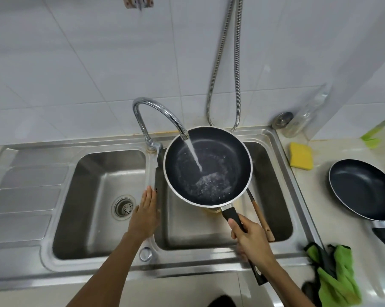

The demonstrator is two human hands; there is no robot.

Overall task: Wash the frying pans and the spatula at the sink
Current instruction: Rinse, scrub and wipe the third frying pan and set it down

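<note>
The left hand [146,213] lies flat, fingers [148,196] straight, on the sink [87,196] divider, likely for balance. The right hand [251,238] grips a pan [207,167] by its handle under the running tap [156,111] to rinse it. The spatula [261,218] lies in the basin beneath. A sponge [301,159], second pan [362,189] and cloth [335,273] wait on the bench [315,189].

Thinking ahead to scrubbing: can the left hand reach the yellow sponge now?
Probably not easily: the left hand rests on the sink divider, and the held pan and right hand lie between it and the sponge.
</note>
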